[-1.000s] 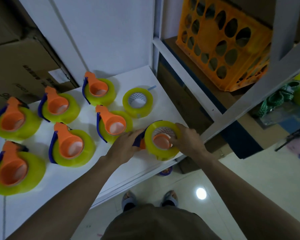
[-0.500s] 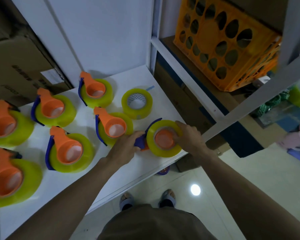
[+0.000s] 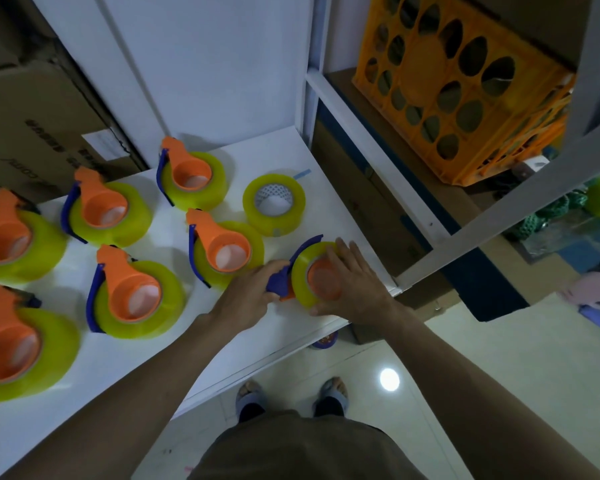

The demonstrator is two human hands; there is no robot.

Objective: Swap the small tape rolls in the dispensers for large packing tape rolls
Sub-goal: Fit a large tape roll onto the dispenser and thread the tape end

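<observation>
Near the white table's [image 3: 284,150] front right corner lies an orange-and-blue tape dispenser [image 3: 281,284] with a large yellow tape roll [image 3: 303,271] on its orange hub. My left hand [image 3: 252,294] grips the dispenser's blue handle end. My right hand [image 3: 352,278] lies over the roll and hub, fingers spread, pressing down on it. A loose yellow tape roll [image 3: 274,204] with a white core sits just behind. Several more dispensers loaded with yellow rolls [image 3: 222,251] cover the table to the left.
An orange plastic crate [image 3: 461,81] sits on the shelf rack at right, behind a white shelf beam [image 3: 499,202]. Cardboard boxes [image 3: 32,116] stand at the back left. Beyond the table's front edge are tiled floor and my feet [image 3: 288,396].
The yellow roll has slid further down onto the orange hub. My right hand has moved from the roll's right side to lie on top of it. My left hand has stayed at the handle.
</observation>
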